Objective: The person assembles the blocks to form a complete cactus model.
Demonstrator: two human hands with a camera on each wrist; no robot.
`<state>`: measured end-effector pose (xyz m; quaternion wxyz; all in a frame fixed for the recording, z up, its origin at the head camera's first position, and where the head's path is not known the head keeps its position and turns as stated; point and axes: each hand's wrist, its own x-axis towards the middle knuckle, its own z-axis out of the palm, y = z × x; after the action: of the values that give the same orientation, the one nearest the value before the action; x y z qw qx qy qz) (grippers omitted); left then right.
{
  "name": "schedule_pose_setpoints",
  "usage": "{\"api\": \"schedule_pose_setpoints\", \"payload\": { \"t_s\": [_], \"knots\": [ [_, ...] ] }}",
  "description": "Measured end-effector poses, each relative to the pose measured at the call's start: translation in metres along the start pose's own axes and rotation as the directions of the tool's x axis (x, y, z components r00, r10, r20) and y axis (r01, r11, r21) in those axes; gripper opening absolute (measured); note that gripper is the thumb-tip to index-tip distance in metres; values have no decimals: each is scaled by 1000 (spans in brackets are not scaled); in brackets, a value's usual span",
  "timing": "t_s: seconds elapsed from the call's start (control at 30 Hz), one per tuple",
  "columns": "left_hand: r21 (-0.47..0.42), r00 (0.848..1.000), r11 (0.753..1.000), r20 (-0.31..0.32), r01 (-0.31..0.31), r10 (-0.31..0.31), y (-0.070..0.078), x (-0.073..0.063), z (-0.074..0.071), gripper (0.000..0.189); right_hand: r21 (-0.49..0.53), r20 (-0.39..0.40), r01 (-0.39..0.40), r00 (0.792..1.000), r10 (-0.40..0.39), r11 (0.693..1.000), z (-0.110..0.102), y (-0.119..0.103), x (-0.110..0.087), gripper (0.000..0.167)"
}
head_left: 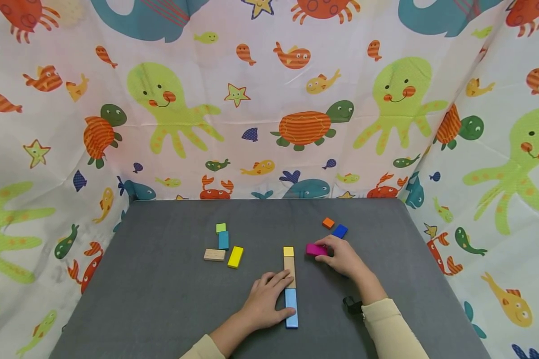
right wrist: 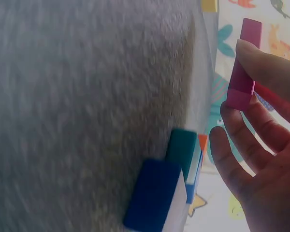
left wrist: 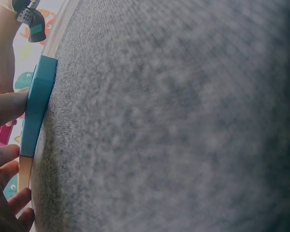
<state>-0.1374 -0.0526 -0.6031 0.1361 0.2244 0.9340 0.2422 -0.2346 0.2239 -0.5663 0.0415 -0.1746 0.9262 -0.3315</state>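
A row of wooden blocks runs up the middle of the table: a light blue block (head_left: 291, 308) nearest, then a natural wood block (head_left: 289, 264), then a small yellow block (head_left: 288, 251) at the far end. My left hand (head_left: 266, 300) rests along the row, fingers over the wood block and thumb against the light blue block's side. To the right of the row, my right hand (head_left: 341, 257) pinches a magenta block (right wrist: 245, 72) between thumb and fingers, above the table in the right wrist view.
Beyond my right hand lie a blue block (head_left: 340, 231) and an orange block (head_left: 328, 223). The right wrist view also shows a dark blue block (right wrist: 152, 195) and a teal block (right wrist: 181, 150). On the left, green (head_left: 221, 228), blue (head_left: 223, 240), wood (head_left: 214, 255) and yellow (head_left: 235, 257) blocks are grouped.
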Motion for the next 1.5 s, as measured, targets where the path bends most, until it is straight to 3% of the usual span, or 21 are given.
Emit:
{"api": "schedule_pose_setpoints", "payload": {
  "t_s": [0.5,1.37,1.5],
  "knots": [
    [13,1000,1000,-2,-10,10,-1,0,1,79,-73,65,79,995,-75,994,28,-14,3,31],
    [15,1000,1000,-12,-25,25,-3,-1,1,78,-165,101,38,995,-22,986,40,-23,1,29],
    [15,999,999,-15,-28,28,-3,0,2,78,-128,105,14,994,0,992,38,-25,1,35]
  ]
}}
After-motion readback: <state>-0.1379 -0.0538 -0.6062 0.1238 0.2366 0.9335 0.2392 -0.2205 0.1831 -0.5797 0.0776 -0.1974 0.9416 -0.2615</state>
